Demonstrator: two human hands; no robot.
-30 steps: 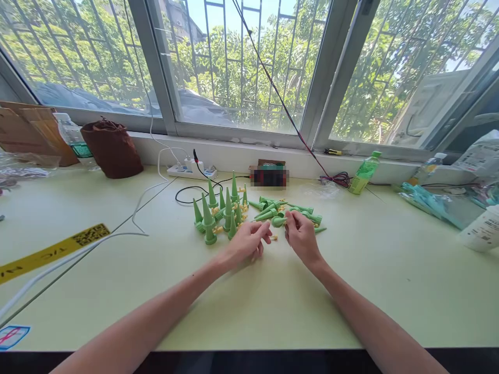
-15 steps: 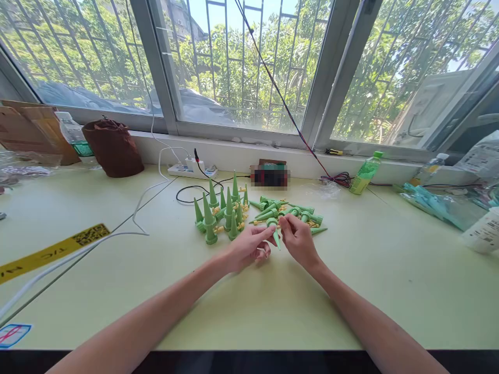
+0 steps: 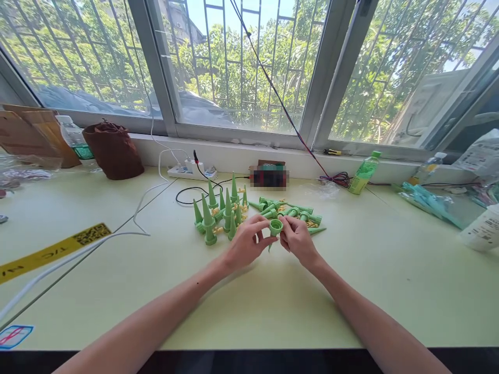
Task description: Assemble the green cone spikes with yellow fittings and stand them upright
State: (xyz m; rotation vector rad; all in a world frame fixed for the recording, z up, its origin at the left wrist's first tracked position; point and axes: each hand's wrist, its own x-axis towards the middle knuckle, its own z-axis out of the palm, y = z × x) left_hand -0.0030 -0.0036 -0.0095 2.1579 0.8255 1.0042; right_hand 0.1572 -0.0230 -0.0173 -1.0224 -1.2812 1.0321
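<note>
Both of my hands hold one green plastic cone spike [image 3: 275,227] just above the pale green table [image 3: 249,291], its open round end facing up toward me. My left hand [image 3: 245,243] pinches its left side with thumb and fingers. My right hand [image 3: 298,240] grips it from the right, fingers curled. Behind my left hand several green cones [image 3: 218,215] stand upright, with small yellow pieces among them. Behind my right hand lies a loose pile of green cones [image 3: 290,212] on their sides.
A white power strip [image 3: 191,170] with black and white cables sits near the window sill. A brown bag [image 3: 113,150] and a water bottle [image 3: 74,137] stand at the back left. A green bottle [image 3: 363,174] stands at the back right, with plastic bags [image 3: 432,203] further right. Yellow tape [image 3: 50,252] lies at left.
The cone in my hands has been turned from pointing down to showing its open round end upward. Both hands have closed in around it.
</note>
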